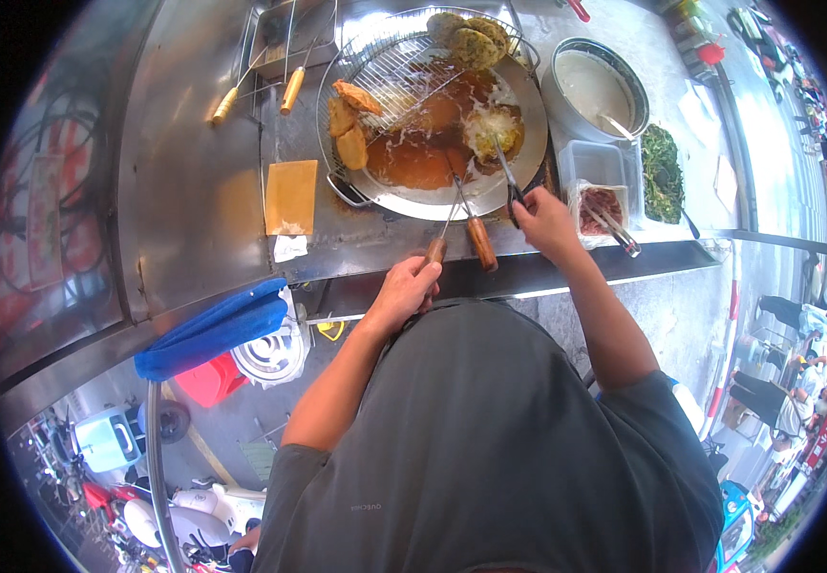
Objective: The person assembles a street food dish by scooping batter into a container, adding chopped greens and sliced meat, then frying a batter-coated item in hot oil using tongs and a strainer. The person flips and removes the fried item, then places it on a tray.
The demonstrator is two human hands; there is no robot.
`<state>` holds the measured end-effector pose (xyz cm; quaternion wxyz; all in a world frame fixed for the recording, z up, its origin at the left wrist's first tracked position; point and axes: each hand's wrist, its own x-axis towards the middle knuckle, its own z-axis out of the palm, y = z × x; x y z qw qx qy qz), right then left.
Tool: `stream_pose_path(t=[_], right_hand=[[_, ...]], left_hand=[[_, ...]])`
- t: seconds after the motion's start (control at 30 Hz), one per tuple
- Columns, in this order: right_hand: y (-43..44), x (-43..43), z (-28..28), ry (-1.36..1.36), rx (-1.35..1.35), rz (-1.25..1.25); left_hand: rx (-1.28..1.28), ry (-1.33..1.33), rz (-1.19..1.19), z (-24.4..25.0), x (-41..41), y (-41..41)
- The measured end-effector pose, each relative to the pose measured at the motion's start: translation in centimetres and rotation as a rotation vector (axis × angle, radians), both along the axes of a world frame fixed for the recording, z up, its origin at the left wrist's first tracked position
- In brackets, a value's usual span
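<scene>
My left hand (pixel 406 289) grips the wooden handle of a metal cooking tool (pixel 436 251), whose shaft points into a wide pan of hot oil (pixel 417 163). Beside it, a second wooden-handled tool (pixel 482 245) leans on the pan's near rim. My right hand (pixel 544 223) holds scissors or tongs with black handles (pixel 513 193); the metal tip touches a bubbling yellow-green fritter (pixel 491 134) in the oil. Browned fried pieces (pixel 351 147) lie at the left of the wire rack (pixel 392 79), and darker round fritters (pixel 472 44) rest at its far right.
Right of the pan stand a pot of pale batter (pixel 592 93), a plastic tub (pixel 595 163) with reddish meat and tongs, and leafy greens (pixel 662 172). At left are a yellowish board (pixel 292 197) and wooden-handled tools (pixel 293 91). A blue towel (pixel 213 329) hangs at the counter edge.
</scene>
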<state>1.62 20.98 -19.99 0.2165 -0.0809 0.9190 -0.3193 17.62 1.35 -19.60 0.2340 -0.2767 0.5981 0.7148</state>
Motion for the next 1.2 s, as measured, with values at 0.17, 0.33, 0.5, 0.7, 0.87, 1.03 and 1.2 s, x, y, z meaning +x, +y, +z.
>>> stream_pose_path(t=[0.17, 0.33, 0.5, 0.7, 0.87, 1.03, 1.2], right_hand=[[0.3, 4.4, -2.6, -0.245, -0.027, -0.044], [-0.8, 7.1, -4.6, -0.405, -0.349, -0.236], [-1.2, 6.7, -4.4, -0.488, -0.334, -0.269], [-1.9, 7.0, -3.2, -0.476, -0.263, -0.326], [-1.9, 7.5, -3.0, -0.518, -0.311, -0.342], [-2.2, 7.8, -3.1, -0.628, -0.349, -0.292], [-3.0, 8.4, -2.2, -0.759, -0.415, -0.257]], left_hand=[[-0.04, 0.026, -0.007, 0.1, 0.5, -0.2], [0.005, 0.019, 0.007, 0.0, 0.5, -0.5], [-0.071, -0.001, -0.044, -0.5, -0.3, -1.3], [-0.229, 0.011, -0.1, -0.1, -0.8, -2.0], [-0.197, -0.032, -0.143, 0.0, -0.7, -2.1], [-0.113, -0.012, -0.158, 0.5, -1.1, -2.9], [-0.018, -0.061, -0.163, -0.2, -1.1, -2.6]])
